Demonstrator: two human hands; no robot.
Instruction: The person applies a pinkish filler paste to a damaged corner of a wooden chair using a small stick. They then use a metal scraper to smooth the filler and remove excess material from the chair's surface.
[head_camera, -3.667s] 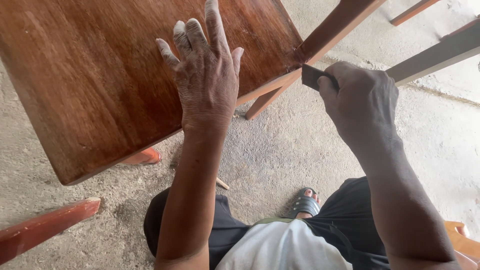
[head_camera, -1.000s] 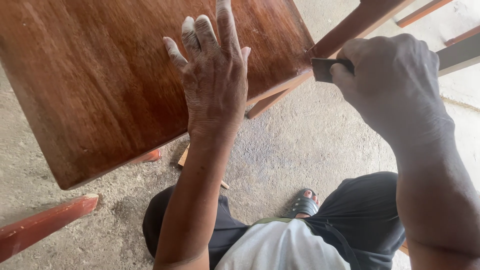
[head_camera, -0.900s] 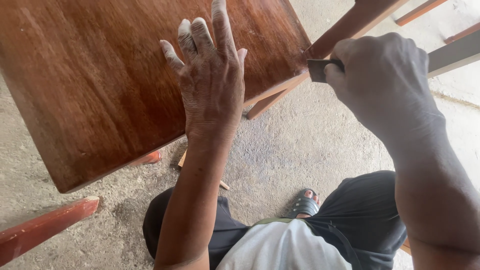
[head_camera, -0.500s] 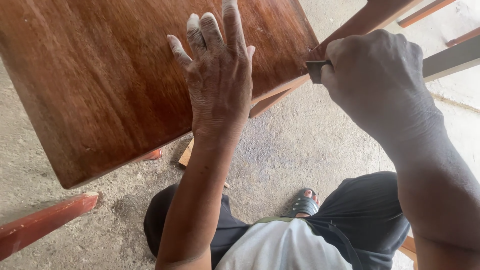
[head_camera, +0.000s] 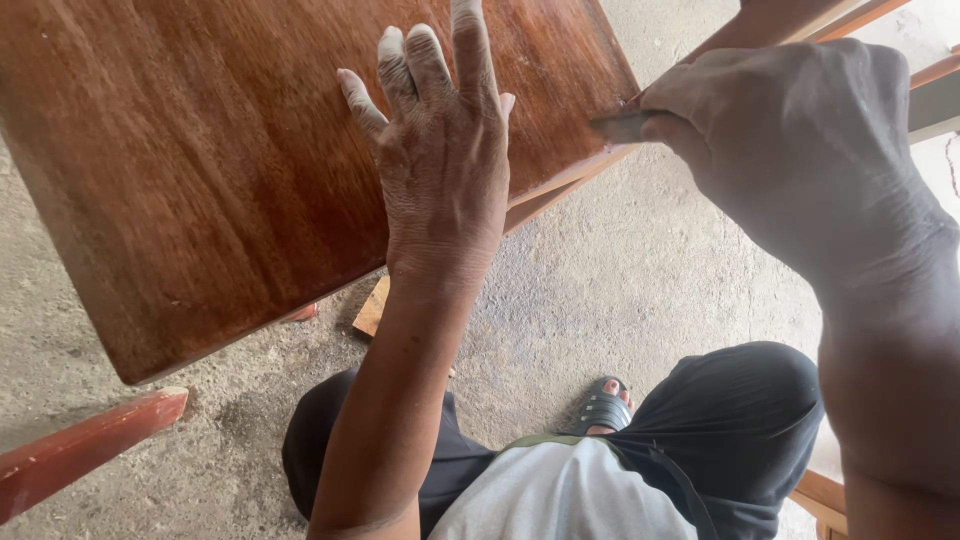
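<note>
Underfoot is rough grey concrete floor (head_camera: 620, 290), dusty and speckled, and above it slants a broad reddish-brown wooden panel (head_camera: 200, 170) with a glossy finish, filling most of the upper left. Flat on that panel lies the left hand (head_camera: 440, 170), fingers spread wide and dusted pale at the tips, palm pressed to the wood near its lower right edge. Just right of those fingertips, at the panel's corner, the right hand (head_camera: 790, 150) is curled tight around a small dark flat tool (head_camera: 620, 125), whose tip meets the wood's edge. Beyond that fist run pale and reddish wooden rails (head_camera: 935, 85). Below the left wrist, a small offcut of light wood (head_camera: 370, 308) lies on the concrete, half hidden by the panel. Lower left, a red-painted wooden bar (head_camera: 80, 450) juts in. Near the person's dark trousers, a sandalled foot (head_camera: 603, 408) rests on the floor.
</note>
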